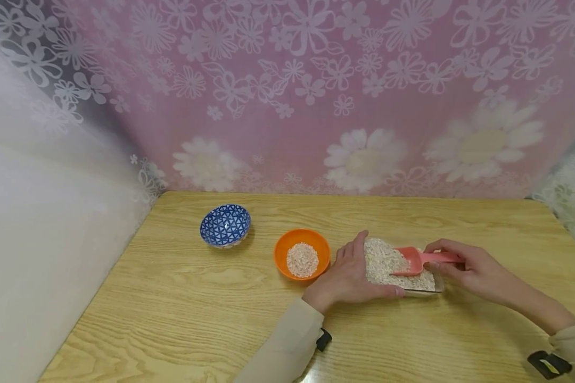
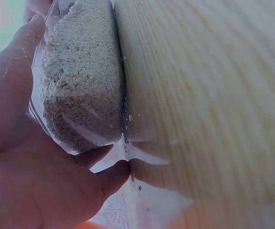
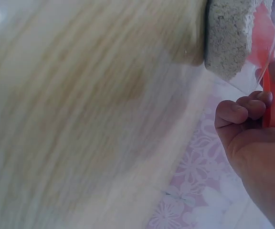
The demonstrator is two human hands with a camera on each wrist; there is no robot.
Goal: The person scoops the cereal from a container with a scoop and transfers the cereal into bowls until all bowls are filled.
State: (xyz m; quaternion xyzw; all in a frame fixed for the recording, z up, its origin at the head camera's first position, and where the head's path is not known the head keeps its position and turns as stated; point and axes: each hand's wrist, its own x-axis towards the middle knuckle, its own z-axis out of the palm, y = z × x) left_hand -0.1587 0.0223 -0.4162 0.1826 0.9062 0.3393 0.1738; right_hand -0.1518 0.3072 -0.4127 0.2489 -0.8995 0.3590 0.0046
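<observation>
A clear rectangular container (image 1: pixel 438 284) on the table holds pale, oat-like flakes (image 1: pixel 382 258). My left hand (image 1: pixel 348 276) grips its left end, the thumb along the near side and the fingers around the end. My right hand (image 1: pixel 471 270) holds the handle of a pink scoop (image 1: pixel 413 260) at the container's right end. The scoop's bowl lies in the flakes, its front edge partly buried. In the right wrist view, curled fingers wrap the scoop handle (image 3: pixel 271 107) beside the clear wall. In the left wrist view the flakes (image 2: pixel 82 67) show through the container's side.
An orange bowl (image 1: pixel 280 247) with a small heap of flakes stands just left of my left hand. Farther left and back, a blue-and-white patterned bowl (image 1: pixel 225 226) sits tilted on the wood-grain table (image 1: pixel 182 308). A pink flowered curtain (image 1: pixel 278 127) hangs behind the table's back edge.
</observation>
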